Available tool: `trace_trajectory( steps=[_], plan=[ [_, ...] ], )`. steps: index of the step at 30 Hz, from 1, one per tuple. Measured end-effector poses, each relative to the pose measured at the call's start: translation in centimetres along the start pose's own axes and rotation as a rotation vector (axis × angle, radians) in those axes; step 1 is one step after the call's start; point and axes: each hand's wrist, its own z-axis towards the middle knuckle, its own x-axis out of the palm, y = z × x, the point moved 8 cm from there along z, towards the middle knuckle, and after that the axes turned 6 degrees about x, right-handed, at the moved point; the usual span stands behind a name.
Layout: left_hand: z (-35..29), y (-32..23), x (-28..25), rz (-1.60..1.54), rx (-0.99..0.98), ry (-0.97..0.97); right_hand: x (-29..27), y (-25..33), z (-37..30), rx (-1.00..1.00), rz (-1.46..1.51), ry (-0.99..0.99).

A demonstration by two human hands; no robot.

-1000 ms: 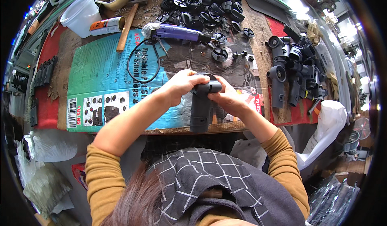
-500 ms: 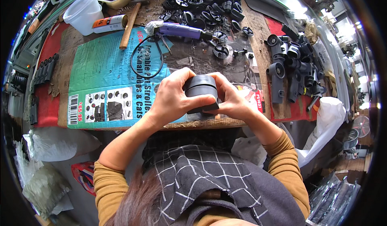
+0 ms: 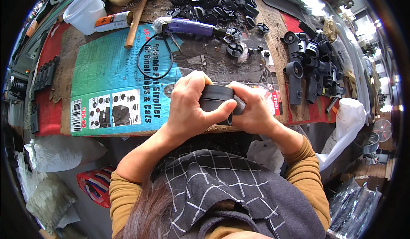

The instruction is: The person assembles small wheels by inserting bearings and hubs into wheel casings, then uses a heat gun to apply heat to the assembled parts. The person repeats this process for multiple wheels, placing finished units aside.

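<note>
Over the near edge of the table, both hands grip a black caster wheel (image 3: 217, 94) with a groove round its rim. My left hand (image 3: 188, 102) wraps its left side, the thumb lying across the lower part. My right hand (image 3: 254, 109) closes on the right side, over a grey plastic part that shows beside the thumb. How the two parts join is hidden by the fingers. Beneath my hands lies a printed cardboard sheet (image 3: 106, 74). Beyond them is a purple electric screwdriver (image 3: 190, 27), with a few loose black wheel caps (image 3: 234, 49) by its tip.
A heap of black wheel parts (image 3: 213, 4) covers the far middle. Grey caster brackets (image 3: 314, 64) are piled at the right. Far left stand a white tub (image 3: 85, 13), an orange-and-white can (image 3: 113, 21) and a hammer (image 3: 135, 23). A black cable (image 3: 139, 59) loops across the cardboard.
Both hands have turned the caster wheel, so that its rim now faces up more and tilts. The hands have shifted slightly to the right and stay closed on it.
</note>
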Motion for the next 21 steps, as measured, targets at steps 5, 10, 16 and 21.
trace_trajectory(
  steps=[5,10,16,21],
  plan=[
    [0.2,0.6,0.3,0.000,0.028,0.000,-0.3,0.4,0.0,-0.021,-0.104,-0.034],
    [0.8,2.3,0.9,-0.030,-0.060,0.032,0.3,-1.0,1.3,0.104,-0.136,0.008],
    [0.4,2.7,0.7,0.004,0.003,-0.064,0.9,-0.6,1.5,-0.017,-0.232,-0.058],
    [1.6,6.6,2.8,-0.104,-0.233,0.107,2.3,-5.0,2.5,0.236,-0.107,0.087]
  ],
)
